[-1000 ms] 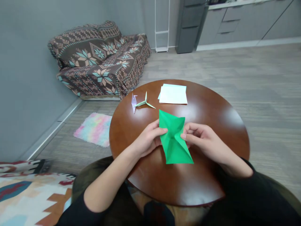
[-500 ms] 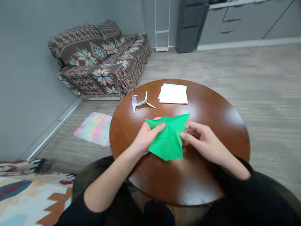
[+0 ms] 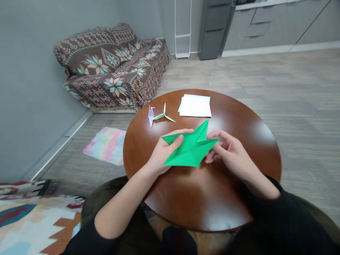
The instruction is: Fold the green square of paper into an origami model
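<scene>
A creased sheet of green origami paper point(image 3: 190, 150) is held above the table, with pointed corners at the top and right and creases meeting near its middle. My left hand point(image 3: 166, 148) grips its left side, thumb on top and fingers behind. At the right corner, my right hand point(image 3: 225, 150) has its fingers curled around the paper's edge; the point partly covers the thumb.
Beyond the hands on the round brown table point(image 3: 252, 152) lie a pale green three-pointed folded paper point(image 3: 163, 115), a small lilac folded paper point(image 3: 151, 115) and a stack of light paper sheets point(image 3: 195, 106). A patterned sofa point(image 3: 114, 71) stands behind, left of the table.
The green paper has turned in my hands: one point now stands upward and another aims right. Its lower edge has risen. My right hand has shifted slightly along the right side.
</scene>
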Tool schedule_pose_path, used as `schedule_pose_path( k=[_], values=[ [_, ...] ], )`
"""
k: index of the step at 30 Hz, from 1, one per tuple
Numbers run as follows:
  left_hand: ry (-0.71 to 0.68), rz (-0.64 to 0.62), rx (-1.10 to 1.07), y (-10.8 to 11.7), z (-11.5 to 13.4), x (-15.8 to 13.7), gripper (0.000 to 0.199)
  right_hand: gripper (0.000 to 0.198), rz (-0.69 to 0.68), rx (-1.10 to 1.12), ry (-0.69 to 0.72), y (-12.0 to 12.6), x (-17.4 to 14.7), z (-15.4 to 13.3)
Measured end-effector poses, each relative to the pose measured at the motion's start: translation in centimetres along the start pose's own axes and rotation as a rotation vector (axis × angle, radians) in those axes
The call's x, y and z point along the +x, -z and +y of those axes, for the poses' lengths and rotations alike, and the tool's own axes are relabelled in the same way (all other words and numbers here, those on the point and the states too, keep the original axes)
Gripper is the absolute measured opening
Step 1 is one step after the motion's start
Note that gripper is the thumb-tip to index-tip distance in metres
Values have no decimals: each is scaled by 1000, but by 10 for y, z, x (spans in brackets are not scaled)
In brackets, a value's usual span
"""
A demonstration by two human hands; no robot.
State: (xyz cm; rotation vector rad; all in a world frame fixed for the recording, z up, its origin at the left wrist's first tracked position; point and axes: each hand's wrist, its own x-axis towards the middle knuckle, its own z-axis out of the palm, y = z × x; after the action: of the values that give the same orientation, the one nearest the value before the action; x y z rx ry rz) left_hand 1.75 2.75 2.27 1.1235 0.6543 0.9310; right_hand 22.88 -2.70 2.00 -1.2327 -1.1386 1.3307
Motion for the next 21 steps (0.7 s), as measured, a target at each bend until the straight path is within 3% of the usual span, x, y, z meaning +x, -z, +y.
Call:
schedule_pose_path(
  k=[3, 7, 10, 12, 17, 21],
  values=[
    [-109, 83, 137, 2, 2, 3, 29, 52, 9, -17, 78, 1, -1, -2],
    [-184, 121, 322, 4, 3, 4, 28, 78, -101, -90, 107, 1, -5, -5],
    [-200, 131, 398, 4, 4, 2, 26, 81, -139, -193, 157, 1, -8, -5],
    [-181, 140, 410, 4, 4, 1, 27, 70, -143, -299, 243, 2, -9, -5],
    [-138, 160, 420, 4, 6, 0, 28, 19, -264, -546, 429, 5, -7, -3],
    [-150, 104, 468, 1, 7, -2, 25, 10, -247, -539, 433, 5, -5, -2]
  ],
)
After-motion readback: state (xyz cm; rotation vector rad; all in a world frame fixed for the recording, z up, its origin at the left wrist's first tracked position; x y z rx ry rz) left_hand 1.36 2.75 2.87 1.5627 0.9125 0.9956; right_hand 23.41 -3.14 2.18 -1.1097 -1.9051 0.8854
